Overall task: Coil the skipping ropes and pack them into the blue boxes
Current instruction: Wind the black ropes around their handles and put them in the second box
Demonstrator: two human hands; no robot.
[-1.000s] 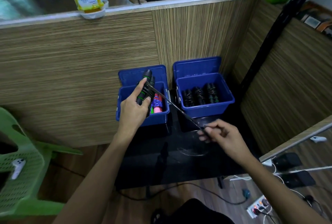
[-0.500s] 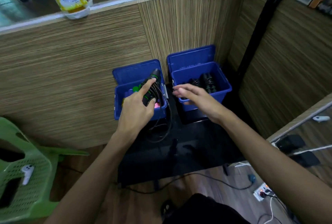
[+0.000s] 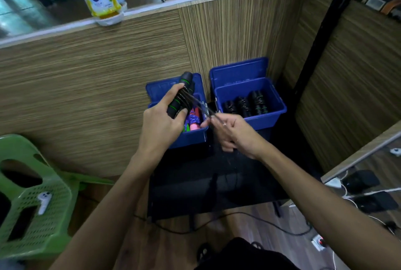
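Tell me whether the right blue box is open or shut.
Open: the right blue box has its lid standing up behind, and coiled black ropes show inside.

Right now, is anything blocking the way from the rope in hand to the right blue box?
Nothing visible does. The right blue box stands open, with coiled ropes filling only its left part.

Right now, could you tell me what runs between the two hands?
In the head view, a taut stretch of rope cord runs from the handles in the left hand to the right hand.
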